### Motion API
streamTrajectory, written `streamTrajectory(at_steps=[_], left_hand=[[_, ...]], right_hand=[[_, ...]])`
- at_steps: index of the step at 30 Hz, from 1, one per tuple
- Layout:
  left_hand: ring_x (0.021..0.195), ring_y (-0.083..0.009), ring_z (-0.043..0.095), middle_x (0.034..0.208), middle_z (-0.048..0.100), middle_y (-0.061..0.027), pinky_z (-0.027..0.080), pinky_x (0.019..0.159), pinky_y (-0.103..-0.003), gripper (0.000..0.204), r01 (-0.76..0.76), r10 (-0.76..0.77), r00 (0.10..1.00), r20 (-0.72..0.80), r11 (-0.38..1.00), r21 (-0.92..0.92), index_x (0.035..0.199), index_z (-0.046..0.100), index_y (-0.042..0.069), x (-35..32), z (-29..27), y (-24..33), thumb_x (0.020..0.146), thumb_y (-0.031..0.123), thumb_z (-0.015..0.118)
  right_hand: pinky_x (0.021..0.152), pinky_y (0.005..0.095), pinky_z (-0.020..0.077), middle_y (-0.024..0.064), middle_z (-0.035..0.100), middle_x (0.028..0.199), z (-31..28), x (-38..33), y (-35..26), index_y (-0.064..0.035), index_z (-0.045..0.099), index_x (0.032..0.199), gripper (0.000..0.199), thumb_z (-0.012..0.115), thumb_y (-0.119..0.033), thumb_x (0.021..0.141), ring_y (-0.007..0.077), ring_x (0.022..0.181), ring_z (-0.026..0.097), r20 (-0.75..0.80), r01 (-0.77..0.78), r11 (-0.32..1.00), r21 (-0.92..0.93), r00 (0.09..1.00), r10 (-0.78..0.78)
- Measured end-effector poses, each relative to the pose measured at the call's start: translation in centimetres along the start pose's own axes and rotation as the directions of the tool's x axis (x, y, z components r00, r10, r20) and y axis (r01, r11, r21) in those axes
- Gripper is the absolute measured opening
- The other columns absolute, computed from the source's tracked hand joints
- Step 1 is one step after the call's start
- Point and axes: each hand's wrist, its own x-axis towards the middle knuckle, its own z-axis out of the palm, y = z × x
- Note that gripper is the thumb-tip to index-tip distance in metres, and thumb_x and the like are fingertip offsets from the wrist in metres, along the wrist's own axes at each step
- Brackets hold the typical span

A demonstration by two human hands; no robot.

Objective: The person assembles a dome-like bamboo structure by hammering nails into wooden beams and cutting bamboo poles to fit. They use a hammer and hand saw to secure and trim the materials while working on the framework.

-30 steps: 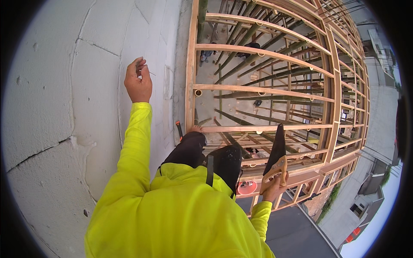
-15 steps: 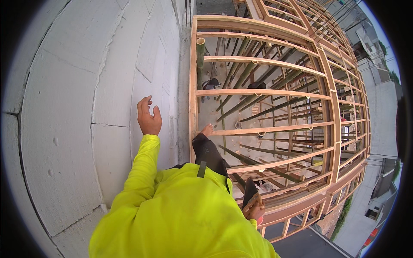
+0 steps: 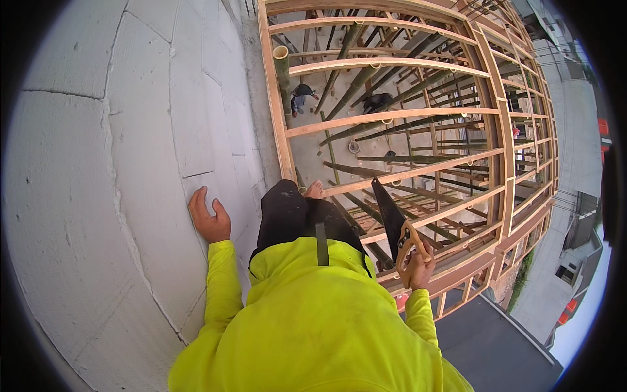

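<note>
A handsaw (image 3: 390, 215) with a dark blade and a pale wooden handle points up and away from me. My right hand (image 3: 421, 266) is closed round its handle, in front of the timber frame. My left hand (image 3: 210, 219) is raised beside the grey block wall (image 3: 153, 157), thumb apart from its curved fingers, nothing in it. Whether its fingertips press on the wall is hard to tell. My bare foot (image 3: 315, 189) stands at the wall-side end of a wooden crosspiece (image 3: 418, 173).
Between the crosspieces are open gaps with a drop to the floor (image 3: 320, 147) far below. Slanting bamboo poles (image 3: 359, 91) stand under the frame. Down there, a person (image 3: 302, 97) is near the wall side and another dark figure (image 3: 377, 102) is farther right.
My right hand has come up and forward with the saw, whose blade now shows fully. My left hand sits slightly farther left and lower, along the wall. The view has shifted along the frame.
</note>
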Motion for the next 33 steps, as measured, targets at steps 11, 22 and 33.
streamTrajectory(at_steps=[11,22,33], left_hand=[[0.106,-0.029,0.062,0.121,0.059,-0.0154,0.05,0.091,-0.04,0.046,0.349,-0.298,0.926,0.233,0.912,-0.218,0.128,0.055,0.0,7.5,13.9,0.4,0.082,-0.002,0.061],[0.109,-0.0322,0.06,0.127,0.053,-0.018,0.049,0.095,-0.042,0.052,0.255,-0.19,0.818,0.544,0.966,-0.047,0.133,0.05,0.001,21.1,34.4,-4.2,0.085,0.009,0.068],[0.134,-0.0389,0.043,0.145,0.04,-0.0241,0.039,0.112,-0.045,0.08,-0.24,0.157,0.829,0.537,0.967,0.086,0.144,0.042,0.004,30.6,62.4,-9.1,0.08,0.039,0.075]], right_hand=[[0.055,0.0257,0.0475,0.004,0.06,0.081,10.4,2.6,-6.9,0.0002,0.056,0.128,0.041,0.064,-0.006,0.088,0.0106,0.061,0.056,-0.165,0.017,0.969,0.247,0.986,0.025],[0.057,0.033,0.0505,0.0066,0.058,0.077,21.4,7.5,-6.4,-0.0004,0.059,0.114,0.03,0.063,-0.022,0.094,0.0174,0.063,0.059,-0.027,-0.247,0.785,0.569,0.948,0.318],[0.057,0.0352,0.0476,0.0078,0.054,0.073,42.1,33.9,11.8,-0.0022,0.057,0.086,0.015,0.063,-0.015,0.09,0.0208,0.061,0.055,0.3,-0.444,0.679,0.584,0.896,0.327]])
